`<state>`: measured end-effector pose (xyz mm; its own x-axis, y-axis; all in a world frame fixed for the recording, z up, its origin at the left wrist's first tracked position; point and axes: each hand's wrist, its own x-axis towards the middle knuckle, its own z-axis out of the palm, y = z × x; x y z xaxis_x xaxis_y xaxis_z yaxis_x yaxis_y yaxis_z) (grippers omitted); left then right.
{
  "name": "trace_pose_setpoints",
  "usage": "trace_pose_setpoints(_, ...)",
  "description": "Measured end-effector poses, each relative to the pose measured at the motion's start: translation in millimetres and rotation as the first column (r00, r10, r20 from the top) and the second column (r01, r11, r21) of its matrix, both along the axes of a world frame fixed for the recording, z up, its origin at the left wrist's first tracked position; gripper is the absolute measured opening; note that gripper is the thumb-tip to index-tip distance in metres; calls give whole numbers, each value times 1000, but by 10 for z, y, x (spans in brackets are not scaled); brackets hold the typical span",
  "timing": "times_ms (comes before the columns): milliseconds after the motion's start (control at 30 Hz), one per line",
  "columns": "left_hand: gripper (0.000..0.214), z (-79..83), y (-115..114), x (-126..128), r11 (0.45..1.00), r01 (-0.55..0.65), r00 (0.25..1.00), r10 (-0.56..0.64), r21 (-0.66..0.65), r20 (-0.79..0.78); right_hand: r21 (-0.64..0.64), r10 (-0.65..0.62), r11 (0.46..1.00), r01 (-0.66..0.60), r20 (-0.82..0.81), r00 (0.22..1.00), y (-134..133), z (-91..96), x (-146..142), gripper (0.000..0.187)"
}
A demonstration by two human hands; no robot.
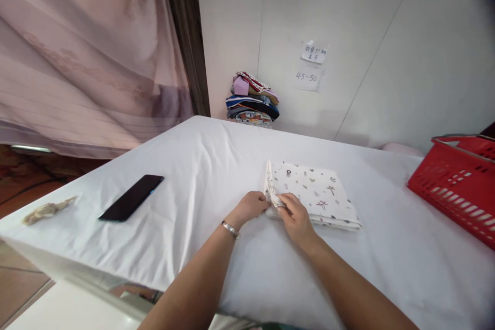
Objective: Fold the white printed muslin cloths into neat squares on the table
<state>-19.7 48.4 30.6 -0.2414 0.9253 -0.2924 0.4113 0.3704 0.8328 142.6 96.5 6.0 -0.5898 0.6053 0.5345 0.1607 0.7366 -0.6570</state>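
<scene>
A white cloth printed with small plants and figures (313, 191) lies folded into a flat rectangle on the white-covered table (185, 191). My right hand (297, 219) is closed on the cloth's near left corner, with thumb and fingers pinching its layered edge, which is lifted a little. Just to the left, my left hand (251, 206) is closed, its fingertips at the same corner's lower layer. A silvery bracelet (230, 229) circles my left wrist. The tips of the left fingers are partly hidden.
A black phone (131, 198) and a beige twisted bundle (48, 210) lie at the left. A red plastic basket (456, 180) stands at the right. Folded fabrics (253, 100) are stacked at the back against the wall. A pink curtain (88, 56) hangs at the left.
</scene>
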Motion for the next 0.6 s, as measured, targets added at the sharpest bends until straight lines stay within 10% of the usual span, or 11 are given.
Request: trace_pose_setpoints(600,13,4,-6,-15,999,20,992,-25,40,122,46,7,999,-8,17,1000,13,-16,8,30)
